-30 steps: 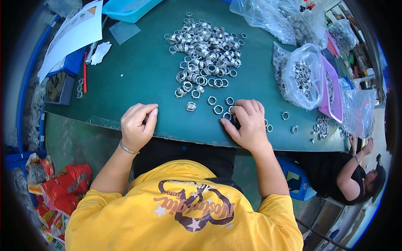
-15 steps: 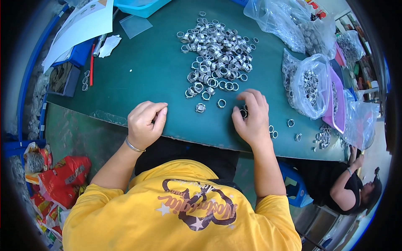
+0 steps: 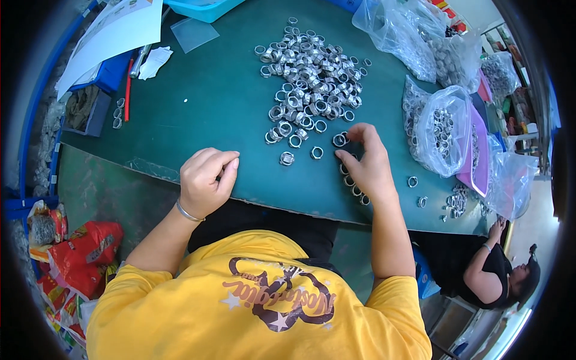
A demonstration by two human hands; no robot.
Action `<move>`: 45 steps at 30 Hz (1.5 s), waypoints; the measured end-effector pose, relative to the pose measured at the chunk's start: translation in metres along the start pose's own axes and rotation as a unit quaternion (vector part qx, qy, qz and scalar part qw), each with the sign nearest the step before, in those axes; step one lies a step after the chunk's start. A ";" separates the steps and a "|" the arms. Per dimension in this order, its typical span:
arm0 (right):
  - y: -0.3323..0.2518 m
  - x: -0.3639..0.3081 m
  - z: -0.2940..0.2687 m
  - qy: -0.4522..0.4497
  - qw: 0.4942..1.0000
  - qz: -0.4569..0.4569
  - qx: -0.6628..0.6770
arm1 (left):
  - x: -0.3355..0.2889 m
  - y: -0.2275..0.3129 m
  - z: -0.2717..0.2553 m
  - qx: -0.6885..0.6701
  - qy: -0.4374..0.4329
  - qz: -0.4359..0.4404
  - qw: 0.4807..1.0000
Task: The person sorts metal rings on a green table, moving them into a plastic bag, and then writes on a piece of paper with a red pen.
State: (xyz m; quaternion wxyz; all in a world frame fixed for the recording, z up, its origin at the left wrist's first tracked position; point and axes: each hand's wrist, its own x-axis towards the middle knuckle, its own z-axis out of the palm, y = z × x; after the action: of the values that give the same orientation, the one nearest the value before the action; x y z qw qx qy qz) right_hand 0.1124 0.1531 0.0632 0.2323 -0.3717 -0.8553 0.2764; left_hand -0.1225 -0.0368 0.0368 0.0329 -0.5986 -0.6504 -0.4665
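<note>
A heap of small silver metal rings (image 3: 312,75) lies on the green table (image 3: 204,108). My right hand (image 3: 366,165) rests at the heap's near edge, fingers curled over a few loose rings (image 3: 339,140), with more rings by its wrist. Whether it grips one I cannot tell. My left hand (image 3: 205,180) sits at the table's near edge with fingers curled in, thumb against forefinger; anything inside it is hidden. A single thicker ring (image 3: 287,158) and a thin ring (image 3: 316,152) lie between the hands.
Clear bags of rings (image 3: 441,129) and a pink tray (image 3: 477,144) stand at the right. White paper (image 3: 114,39), a blue bin (image 3: 201,9) and a red pen (image 3: 128,90) lie at the back left. Another person (image 3: 492,270) sits at the lower right.
My right hand has moved away from the table's edge toward the heap, leaving a few rings behind by its wrist. My left hand has stayed in place.
</note>
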 end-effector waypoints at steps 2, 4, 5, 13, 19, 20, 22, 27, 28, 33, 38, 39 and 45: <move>0.004 -0.001 -0.004 0.001 0.995 0.055 0.078 | 0.000 0.000 0.001 -0.002 -0.001 0.001 1.000; 0.009 0.001 -0.009 0.001 0.996 0.051 0.069 | 0.001 0.001 0.001 -0.002 -0.002 0.001 1.000; 0.010 0.001 -0.010 0.000 0.997 0.049 0.065 | 0.001 0.001 0.001 -0.001 -0.002 0.001 1.000; 0.001 0.008 -0.015 -0.104 0.992 -0.017 -0.068 | 0.001 0.000 0.000 -0.001 0.004 0.003 1.000; -0.019 0.016 0.010 -0.054 0.985 -0.140 -0.087 | 0.001 0.001 0.000 0.004 0.005 0.011 1.000; -0.016 0.016 0.011 -0.069 0.985 -0.128 -0.093 | 0.001 0.001 0.000 -0.004 0.005 0.011 1.000; -0.014 0.018 0.007 -0.098 0.982 -0.112 -0.114 | 0.000 -0.001 -0.001 -0.015 0.007 0.008 1.000; -0.022 0.024 0.001 -0.107 0.977 -0.147 -0.108 | 0.001 0.000 0.002 0.003 0.015 0.013 1.000; -0.023 0.027 0.010 -0.067 0.976 -0.186 -0.096 | 0.001 0.000 0.002 0.006 0.016 0.013 1.000; -0.028 0.036 0.026 -0.067 0.970 -0.206 -0.110 | 0.001 -0.001 -0.001 -0.014 0.010 0.012 1.000; -0.018 0.033 0.008 -0.140 0.970 -0.181 -0.084 | 0.000 -0.001 0.000 -0.009 0.015 0.013 1.000; -0.019 0.033 0.006 -0.154 0.969 -0.177 -0.072 | 0.001 -0.001 0.000 -0.004 0.015 0.016 1.000; -0.034 0.031 0.022 -0.139 0.968 -0.204 -0.049 | 0.001 -0.001 -0.001 -0.006 0.013 0.016 1.000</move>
State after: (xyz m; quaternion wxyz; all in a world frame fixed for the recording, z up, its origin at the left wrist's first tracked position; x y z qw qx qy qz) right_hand 0.0622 0.1507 0.0747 0.1440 -0.1581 -0.9495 0.2298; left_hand -0.1237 -0.0366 0.0370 0.0456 -0.6027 -0.6378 -0.4775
